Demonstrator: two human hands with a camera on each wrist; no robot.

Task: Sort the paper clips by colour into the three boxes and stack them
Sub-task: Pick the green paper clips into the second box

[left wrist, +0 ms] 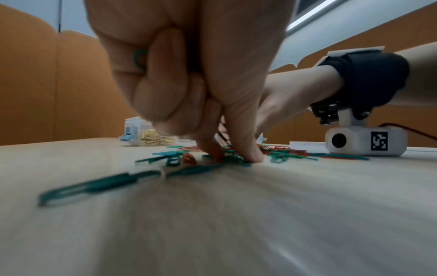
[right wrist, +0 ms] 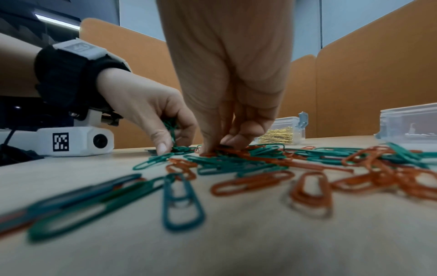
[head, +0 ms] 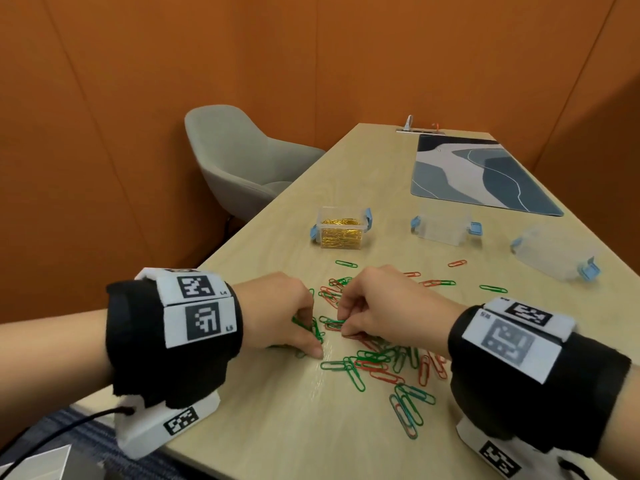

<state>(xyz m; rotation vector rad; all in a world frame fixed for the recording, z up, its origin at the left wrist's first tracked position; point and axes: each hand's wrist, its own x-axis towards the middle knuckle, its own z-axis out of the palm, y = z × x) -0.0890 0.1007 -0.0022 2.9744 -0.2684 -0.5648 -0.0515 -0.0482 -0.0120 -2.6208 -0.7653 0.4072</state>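
Note:
Green and red paper clips [head: 377, 362] lie mixed in a loose pile on the wooden table [head: 277, 427]. My left hand [head: 313, 341] grips a bunch of green clips [right wrist: 170, 127] in its curled fingers, while its thumb and forefinger touch the pile's left edge [left wrist: 236, 155]. My right hand [head: 341, 327] is just beside it and pinches red clips [right wrist: 220, 149] at the pile's top. Behind the pile stand a clear box of gold clips [head: 341, 228] and an empty clear box [head: 445, 225]. A third clear box [head: 554, 252] lies tilted at the right.
A blue patterned mat [head: 485, 174] covers the far right of the table. A grey chair [head: 242, 161] stands past the left edge. Single clips [head: 493, 289] lie scattered toward the boxes. The table's near edge runs just under my wrists.

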